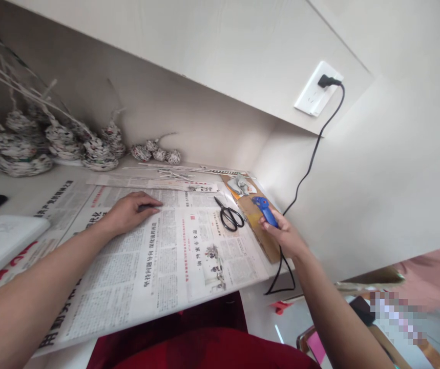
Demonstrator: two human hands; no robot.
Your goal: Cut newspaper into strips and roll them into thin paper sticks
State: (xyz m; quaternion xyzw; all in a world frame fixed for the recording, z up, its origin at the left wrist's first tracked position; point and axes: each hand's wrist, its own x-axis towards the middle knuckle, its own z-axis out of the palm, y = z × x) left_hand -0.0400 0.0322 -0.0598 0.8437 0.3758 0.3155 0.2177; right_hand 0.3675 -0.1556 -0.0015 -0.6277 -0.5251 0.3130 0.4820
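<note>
My right hand [286, 234] is closed around the handle of a blue glue gun [266, 211], held over the cardboard at the right end of the table. A black cord [309, 166] runs from a wall socket down beside this hand. My left hand [133, 211] rests on the spread newspaper [127, 266], thumb and fingers slightly apart; the dark gap between them looks like shadow. Black-handled scissors [230, 215] lie between my hands. Beyond my left hand stretches a folded paper strip [154, 183].
Several coiled paper-woven gourd shapes [100, 151] stand at the back left, with smaller woven balls [160, 154] beside them. Thin paper sticks [192, 169] lie along the back. A crumpled grey lump [240, 184] sits on the cardboard [268, 241]. A white box-like object [8, 243] is at left.
</note>
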